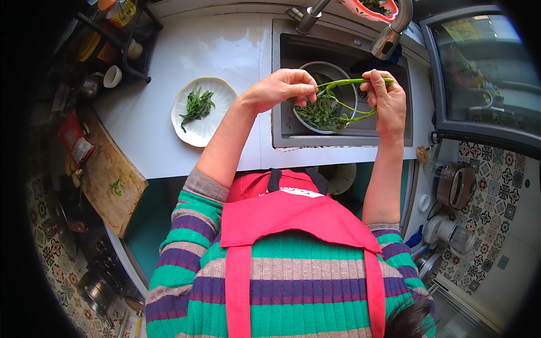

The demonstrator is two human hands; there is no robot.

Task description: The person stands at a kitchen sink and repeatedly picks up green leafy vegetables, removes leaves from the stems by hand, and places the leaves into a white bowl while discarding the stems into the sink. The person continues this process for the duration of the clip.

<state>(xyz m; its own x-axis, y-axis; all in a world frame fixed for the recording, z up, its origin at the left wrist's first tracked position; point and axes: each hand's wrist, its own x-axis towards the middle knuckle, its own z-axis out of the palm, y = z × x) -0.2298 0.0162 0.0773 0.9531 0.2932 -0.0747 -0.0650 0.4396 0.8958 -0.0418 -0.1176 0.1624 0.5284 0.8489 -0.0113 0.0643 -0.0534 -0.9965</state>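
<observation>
Green leafy stems (346, 81) stretch between my two hands above the sink. My right hand (386, 95) grips their thicker ends. The fingertips of my left hand (296, 86) pinch the thin end of one stem. Below them, a round metal pot (307, 66) stands in the dark sink (338, 141) with loose green leaves (321, 112) inside. One stem from my right hand droops towards these leaves. To the left of my left forearm, a scalloped white plate (203, 135) on the counter bears a small heap of green leaves (198, 105).
A grey faucet (386, 42) arches over the sink's back right. An open window (477, 76) stands at the right. On the left lies a wooden cutting board (114, 169) with green bits, near a dark rack (127, 46). A red-and-white basket (372, 14) sits behind the sink.
</observation>
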